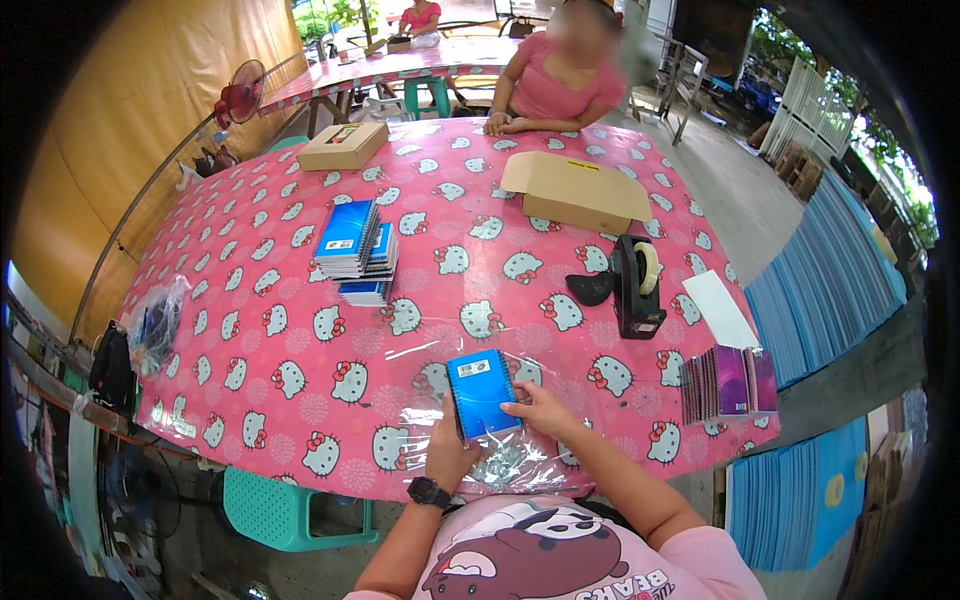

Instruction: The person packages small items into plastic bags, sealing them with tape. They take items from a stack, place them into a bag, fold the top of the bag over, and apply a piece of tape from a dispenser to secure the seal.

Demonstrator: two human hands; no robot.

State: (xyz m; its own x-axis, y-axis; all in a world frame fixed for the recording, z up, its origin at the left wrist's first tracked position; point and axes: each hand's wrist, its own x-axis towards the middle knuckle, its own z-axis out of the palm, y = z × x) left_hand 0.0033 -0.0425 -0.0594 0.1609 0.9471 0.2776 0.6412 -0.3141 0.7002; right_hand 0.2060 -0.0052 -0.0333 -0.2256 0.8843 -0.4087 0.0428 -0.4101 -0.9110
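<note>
A small blue spiral notebook (pixel 484 400), or a short stack of them, is held between my hands near the table's front edge. Against its left side my left hand (pixel 452 446) is closed, the fingers partly hidden beneath. My right hand (pixel 542 410) grips the right edge, thumb on the blue cover. A clear plastic sheet (pixel 408 418) lies under and around the notebook. Farther off to the left stands a pile of similar blue notebooks (pixel 348 232). Purple spiral notebooks (pixel 718 386) are grouped at the right edge of the table.
On the pink patterned table (pixel 290 420) stand a black tape dispenser (pixel 636 290), an open cardboard box (pixel 580 200) and a closed box (pixel 345 147). A plastic bag (pixel 160 318) sits at the left edge. Across the table a person in pink (pixel 565 80) rests their arms.
</note>
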